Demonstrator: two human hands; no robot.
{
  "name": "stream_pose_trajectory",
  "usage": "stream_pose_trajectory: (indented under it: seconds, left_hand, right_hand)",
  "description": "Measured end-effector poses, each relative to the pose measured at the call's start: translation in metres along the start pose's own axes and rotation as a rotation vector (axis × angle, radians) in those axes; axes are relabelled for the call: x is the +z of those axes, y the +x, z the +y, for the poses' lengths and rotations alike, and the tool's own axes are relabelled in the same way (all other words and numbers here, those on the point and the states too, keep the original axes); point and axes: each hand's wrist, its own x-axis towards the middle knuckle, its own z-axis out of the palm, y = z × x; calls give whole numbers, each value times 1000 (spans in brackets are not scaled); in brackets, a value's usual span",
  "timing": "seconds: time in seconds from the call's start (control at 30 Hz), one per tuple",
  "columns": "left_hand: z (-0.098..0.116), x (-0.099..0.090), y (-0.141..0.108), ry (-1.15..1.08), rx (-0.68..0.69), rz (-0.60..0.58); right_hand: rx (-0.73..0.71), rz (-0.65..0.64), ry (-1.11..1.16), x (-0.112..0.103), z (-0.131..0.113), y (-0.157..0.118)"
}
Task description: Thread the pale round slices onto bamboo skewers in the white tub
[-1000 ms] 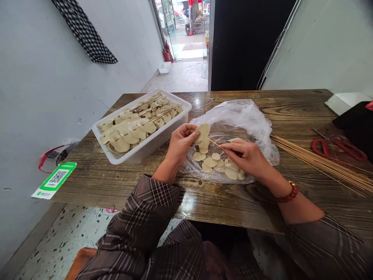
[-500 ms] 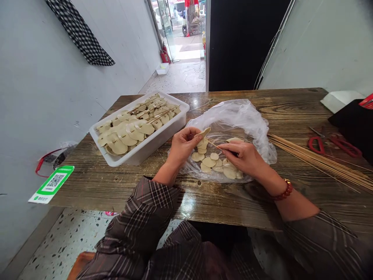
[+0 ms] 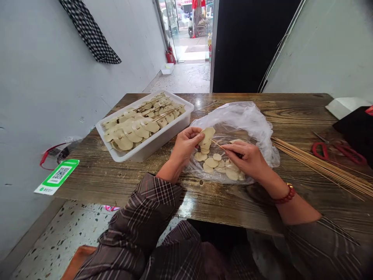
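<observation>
Pinched in my left hand (image 3: 186, 147) is a thin, pale beige food slice (image 3: 208, 135), its flat face turned toward me. My right hand (image 3: 244, 154) grips a thin wooden skewer (image 3: 217, 144), whose tip meets the slice; I cannot tell whether it has pierced through. Beneath both hands lies a clear plastic bag (image 3: 244, 112), spread open, with several loose slices (image 3: 212, 162) on it. To the left stands a white plastic tub (image 3: 157, 146) heaped with skewered slices (image 3: 132, 130).
Bare bamboo skewers (image 3: 314, 163) lie in a bundle on the right of the wooden table (image 3: 116, 182). Beyond them are red-handled scissors (image 3: 320, 151) and a black item (image 3: 354, 126). A green and white QR code card (image 3: 58, 177) sits at the left edge.
The slice in my left hand has turned from nearly edge-on to showing its flat face. The skewer tip stays against it. The whole view has shifted slightly.
</observation>
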Motion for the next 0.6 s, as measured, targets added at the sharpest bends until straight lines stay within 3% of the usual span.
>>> stream_pose_trajectory:
  seconds: [0.37, 0.6]
  left_hand:
    - [-5, 1, 0, -193, -103, -53]
    - [-9, 7, -4, -115, -92, -60]
  right_hand:
    - [-45, 23, 44, -1, -4, 0]
    - [-62, 37, 49, 3, -6, 0]
